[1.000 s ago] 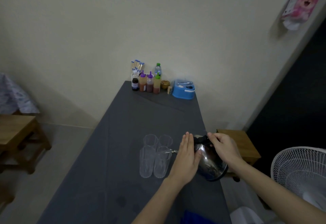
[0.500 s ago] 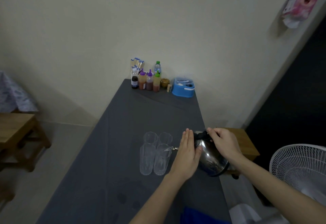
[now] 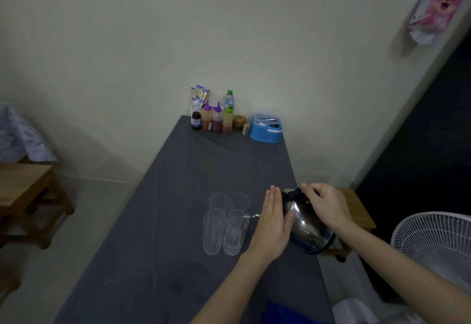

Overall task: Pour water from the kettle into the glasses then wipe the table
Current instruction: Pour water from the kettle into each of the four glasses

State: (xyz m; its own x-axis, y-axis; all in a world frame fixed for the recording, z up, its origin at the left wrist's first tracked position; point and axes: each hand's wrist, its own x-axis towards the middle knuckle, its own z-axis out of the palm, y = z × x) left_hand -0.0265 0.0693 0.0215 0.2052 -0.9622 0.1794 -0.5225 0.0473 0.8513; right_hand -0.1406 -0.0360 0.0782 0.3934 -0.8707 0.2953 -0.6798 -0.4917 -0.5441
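Polished steel kettle (image 3: 307, 232) tilted spout-down, held above the right edge of the grey-clothed desk (image 3: 193, 170). Right hand (image 3: 325, 205) closed around the kettle's black top handle; left hand (image 3: 274, 224) open and flat, fingers together, palm pressed against the kettle's near side, thumb on the metal. Spout tip shows just past the left hand's fingers, on its far-left side, level with the rim of the nearest glass (image 3: 235, 233); a faint pale streak sits between spout and rim, too blurred to confirm as water. Four clear glasses stand in a tight two-by-two cluster directly left of the left hand: near-left glass (image 3: 212, 232) touching its neighbour, two further glasses (image 3: 219, 201) (image 3: 240, 201) behind. Fill level in any glass cannot be read. Dark damp-looking spots on the cloth below the left forearm. A blue cloth (image 3: 277, 313) lies at the desk's near edge, under the left forearm. Far beyond both hands, against the wall: sauce bottles (image 3: 216, 119), a water bottle (image 3: 229, 99), a blue container (image 3: 266, 130). White fan (image 3: 433, 244) to the right of the right arm; wooden stool (image 3: 356, 211) behind the right hand.
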